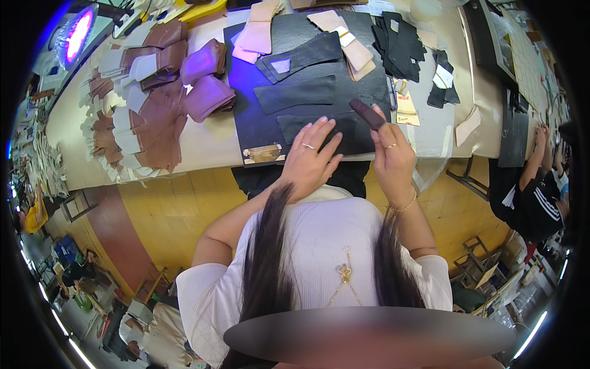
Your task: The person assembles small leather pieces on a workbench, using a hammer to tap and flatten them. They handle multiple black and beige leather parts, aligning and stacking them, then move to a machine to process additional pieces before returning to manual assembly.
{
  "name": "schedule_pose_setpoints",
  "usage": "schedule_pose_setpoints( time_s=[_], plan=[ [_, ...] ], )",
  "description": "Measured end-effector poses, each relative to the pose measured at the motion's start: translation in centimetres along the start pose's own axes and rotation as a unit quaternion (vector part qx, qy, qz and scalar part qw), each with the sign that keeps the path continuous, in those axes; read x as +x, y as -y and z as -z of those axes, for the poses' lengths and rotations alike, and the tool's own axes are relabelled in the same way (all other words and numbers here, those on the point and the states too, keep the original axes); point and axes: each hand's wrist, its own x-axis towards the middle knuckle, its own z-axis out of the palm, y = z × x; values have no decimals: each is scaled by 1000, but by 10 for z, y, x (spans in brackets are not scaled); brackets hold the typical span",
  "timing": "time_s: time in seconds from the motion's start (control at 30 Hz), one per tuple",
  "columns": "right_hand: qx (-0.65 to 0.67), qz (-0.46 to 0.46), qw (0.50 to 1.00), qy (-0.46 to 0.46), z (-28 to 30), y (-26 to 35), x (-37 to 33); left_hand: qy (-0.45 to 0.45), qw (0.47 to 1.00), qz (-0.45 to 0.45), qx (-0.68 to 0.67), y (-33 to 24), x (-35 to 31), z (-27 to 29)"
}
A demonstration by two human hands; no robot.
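Note:
My left hand (310, 157) lies flat with its fingers apart, over a black leather piece (289, 128) on the dark work mat (251, 132). In my right hand (394, 158), the fingers and thumb close round the lower end of a dark brown oblong block (367, 114). It is held up above the mat, its free end slanting to the upper left. Beyond my left hand is another flat black leather strip (295, 94). Farther off, more black strips (313, 54) overlap, with a small pale patch on them.
Brown leather pieces (161, 123) with pale edges are heaped at the left. Pinkish pieces (257, 35) lie at the mat's far edge, and black pieces (396, 46) at the far right. A cream tag (407, 107) lies right of the mat. A lamp (75, 37) glows at upper left.

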Motion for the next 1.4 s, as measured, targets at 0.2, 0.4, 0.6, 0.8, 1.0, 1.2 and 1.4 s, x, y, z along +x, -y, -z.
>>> schedule_pose_setpoints(
  time_s=[0.2, 0.4, 0.6, 0.8, 1.0, 1.2, 1.4],
  plan=[
    [20, 3, 999, 41, 0, 9, 2, -71, 996, 36, 46, 25, -23, 30],
    [10, -1, 996, 85, -7, 14, 5, -86, 993, 23, 82, 44, -34, 29],
    [-16, 40, 991, 125, -13, 20, 16, -100, 992, 24, 71, 43, -39, 25],
    [1, 71, 986, 152, -27, 28, 22, -102, 991, 32, 80, 44, -44, 30],
    [49, 113, 986, 114, -36, 37, 27, -95, 990, 22, 100, 46, -49, 33],
    [41, 119, 982, 140, -47, 56, 36, -117, 991, 20, 55, 50, -49, 36],
    [7, 134, 975, 177, -52, 63, 40, -191, 979, 75, -15, 57, -49, 49]
  ],
)
